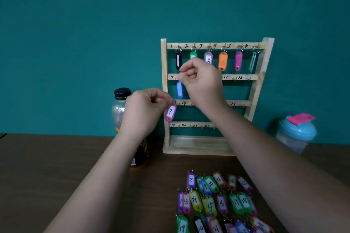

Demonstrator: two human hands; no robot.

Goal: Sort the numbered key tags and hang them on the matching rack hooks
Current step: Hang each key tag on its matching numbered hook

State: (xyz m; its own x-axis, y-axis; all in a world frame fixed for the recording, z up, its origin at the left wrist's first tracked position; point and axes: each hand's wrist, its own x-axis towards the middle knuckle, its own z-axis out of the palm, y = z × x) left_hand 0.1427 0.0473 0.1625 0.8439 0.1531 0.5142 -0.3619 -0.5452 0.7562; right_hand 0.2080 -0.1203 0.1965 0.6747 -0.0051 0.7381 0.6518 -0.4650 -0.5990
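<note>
Tag 7 [170, 112] (pink) near rack [198, 147]

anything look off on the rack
A blue tag hangs by the 7 hook on the rack, second rail, yet the pink 7 tag is in the left hand. The blue one's number is hidden.

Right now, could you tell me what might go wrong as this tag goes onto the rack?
1. The left hand pinches the pink 7 tag only by its top; it could slip.
2. The right hand is at the blue tag under the 7 label; crowding there might knock it off.
3. The bottle stands right behind the left wrist and might tip.
</note>
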